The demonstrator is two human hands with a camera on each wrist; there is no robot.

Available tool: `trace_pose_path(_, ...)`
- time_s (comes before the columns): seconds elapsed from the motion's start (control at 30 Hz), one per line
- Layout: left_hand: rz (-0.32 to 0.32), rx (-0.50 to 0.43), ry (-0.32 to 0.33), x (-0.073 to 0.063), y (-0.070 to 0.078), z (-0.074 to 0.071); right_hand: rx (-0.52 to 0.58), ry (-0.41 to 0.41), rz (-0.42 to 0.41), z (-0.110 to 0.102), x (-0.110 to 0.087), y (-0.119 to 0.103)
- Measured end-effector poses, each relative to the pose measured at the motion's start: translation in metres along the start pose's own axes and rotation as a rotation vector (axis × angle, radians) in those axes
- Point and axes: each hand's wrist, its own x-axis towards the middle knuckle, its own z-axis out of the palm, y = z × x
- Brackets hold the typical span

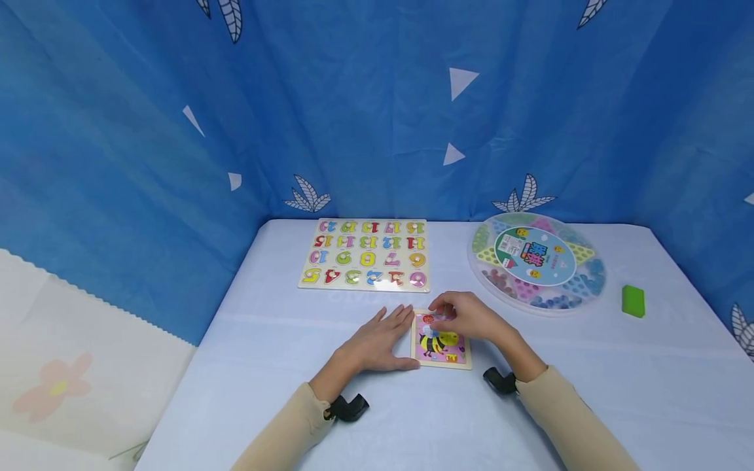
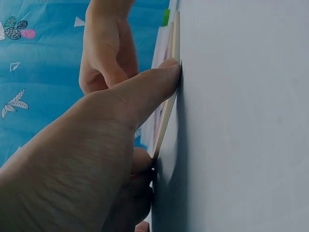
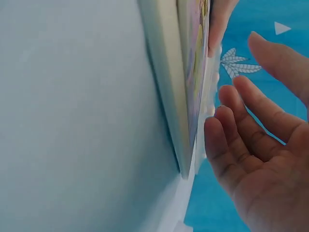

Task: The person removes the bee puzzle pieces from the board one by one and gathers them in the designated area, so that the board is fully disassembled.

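Observation:
A small square puzzle board (image 1: 442,358) with a pale frame and a bee picture on pink lies between the hands. My left hand (image 1: 377,343) rests at its left side with fingers extended. The left thumb (image 2: 159,79) touches the board's near edge. Over the board's upper part hovers my right hand (image 1: 468,317), fingers gently bent. In the right wrist view, the right fingers (image 3: 260,125) and thumb stand apart beside the picture face, with nothing between them.
Behind the hands lies a number puzzle board (image 1: 363,255) with knobbed pieces. A round clear case (image 1: 536,261) of coloured beads sits at the back right, with a green block (image 1: 633,301) to its right. A blue curtain (image 1: 377,118) hangs along the table's back edge.

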Motion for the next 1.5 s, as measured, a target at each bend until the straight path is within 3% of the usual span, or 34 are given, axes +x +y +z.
trace_pose_path(0.47,0.002,0.008,0.004,-0.001,0.001,0.001,-0.035,-0.042,-0.023,0.006,0.016,0.001)
trace_pose_path(0.7,0.005,0.0,-0.005,-0.002,0.002,-0.001,-0.062,-0.036,0.009,0.011,0.019,0.0)
trace_pose_path(1.0,-0.006,0.002,-0.008,0.0,0.002,0.0,-0.12,-0.009,-0.02,0.01,0.018,-0.004)
trace_pose_path(1.27,-0.009,-0.015,-0.009,0.0,0.002,-0.002,-0.109,-0.017,0.011,0.009,0.018,-0.008)
trace_pose_path(1.5,-0.004,-0.024,-0.006,0.0,0.001,0.0,-0.017,-0.041,0.069,0.007,0.021,-0.005)
